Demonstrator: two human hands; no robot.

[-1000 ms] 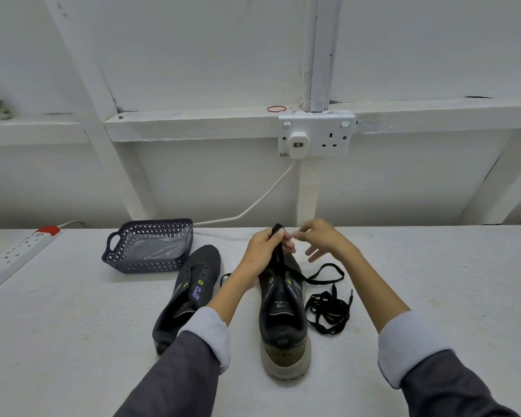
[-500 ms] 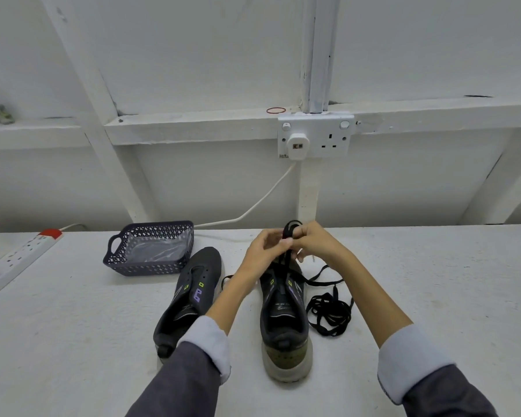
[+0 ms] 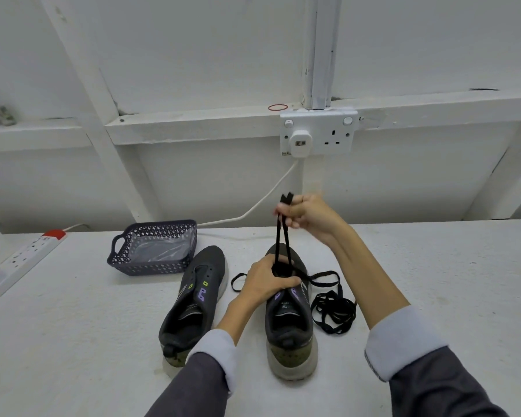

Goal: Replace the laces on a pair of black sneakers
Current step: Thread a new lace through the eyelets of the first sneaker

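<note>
Two black sneakers stand on the white table, heels toward me. The left sneaker (image 3: 194, 299) has no lace in it. My left hand (image 3: 266, 281) presses down on the tongue of the right sneaker (image 3: 291, 323). My right hand (image 3: 307, 215) is raised above that shoe's toe and pinches a doubled black lace (image 3: 283, 236) that runs taut down to the eyelets. Its two ends stick out above my fingers. A loose tangle of black lace (image 3: 333, 314) lies to the right of the shoe, and a loop (image 3: 238, 281) shows left of it.
A dark perforated basket (image 3: 154, 266) with clear plastic inside sits behind the left sneaker. A white power strip (image 3: 21, 260) lies along the table's left edge. A wall socket (image 3: 319, 133) with a plug and white cable (image 3: 253, 207) is on the wall behind.
My right hand has risen well above the shoe, pulling the lace up taut. My left hand has dropped from the lace onto the right sneaker's tongue.
</note>
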